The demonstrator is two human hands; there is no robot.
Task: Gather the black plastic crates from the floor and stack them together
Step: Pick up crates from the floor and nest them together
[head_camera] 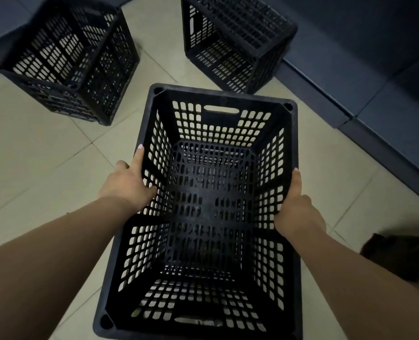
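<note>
Hands grip your black perforated plastic crate: left hand clasps its left rim, right hand its right, above the tiled floor

The crate in the centre of the frame is black throughout, its walls and base pierced by a regular grid of small rounded rectangular holes through which the pale floor shows as light dots. The crate at upper left is the same black with the same perforated lattice, as is the crate at top centre, whose slots run in tidy rows. The floor is pale beige-cream tile, crossed by thin grey grout lines running diagonally. Along the right side and the top corners of the frame the dark surface is a deep navy blue, plain and unpatterned. At lower right a dark brownish-black shape shows, too blurred to tell.
</note>
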